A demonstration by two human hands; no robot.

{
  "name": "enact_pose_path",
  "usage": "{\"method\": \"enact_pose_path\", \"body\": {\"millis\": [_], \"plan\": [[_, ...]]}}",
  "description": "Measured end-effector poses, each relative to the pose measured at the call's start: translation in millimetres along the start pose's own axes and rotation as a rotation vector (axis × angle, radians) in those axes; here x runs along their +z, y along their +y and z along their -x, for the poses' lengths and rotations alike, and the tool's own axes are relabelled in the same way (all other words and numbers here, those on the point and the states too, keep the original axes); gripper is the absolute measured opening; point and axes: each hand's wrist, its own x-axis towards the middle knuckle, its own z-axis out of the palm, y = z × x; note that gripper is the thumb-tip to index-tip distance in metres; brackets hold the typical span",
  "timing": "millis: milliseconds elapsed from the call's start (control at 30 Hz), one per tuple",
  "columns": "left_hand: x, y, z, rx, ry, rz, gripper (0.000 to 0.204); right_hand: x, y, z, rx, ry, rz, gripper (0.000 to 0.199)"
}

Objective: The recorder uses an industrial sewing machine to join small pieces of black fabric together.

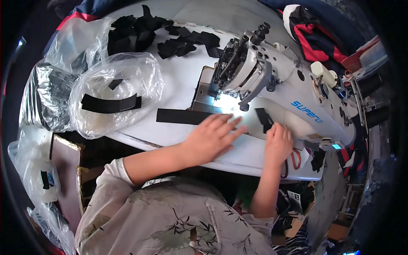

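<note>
My left hand (pixel 211 138) lies flat on a long black fabric strip (pixel 180 116), fingers spread, pressing it to the white sewing table (pixel 178 80) just before the needle area. My right hand (pixel 278 142) rests on the table to the right, its fingertips on a small black fabric piece (pixel 264 119) near the machine's lit needle area. The white industrial sewing machine (pixel 276 80) stands behind both hands. Orange-handled scissors (pixel 294 160) lie by my right wrist at the table's edge.
A heap of cut black fabric pieces (pixel 157 34) lies at the table's far left. Clear plastic bags (pixel 114 95) with black strips sit at the left, a silvery bag (pixel 49 100) beside them. Red, white and navy cloth (pixel 310 34) is piled behind the machine. A cardboard box (pixel 63 165) stands below the table's left.
</note>
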Motion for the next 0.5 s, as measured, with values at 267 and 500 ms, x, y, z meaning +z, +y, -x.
{"method": "enact_pose_path", "body": {"millis": [267,500], "plan": [[50.1,16.1,-23.5,0.047,-0.177,0.038,0.073,-4.1,-8.9,25.2,0.428,-0.22,-0.524,0.023],[49.0,15.1,-23.5,0.057,-0.077,-0.019,0.061,-16.1,-2.8,16.7,0.75,-0.138,-1.155,0.028]]}}
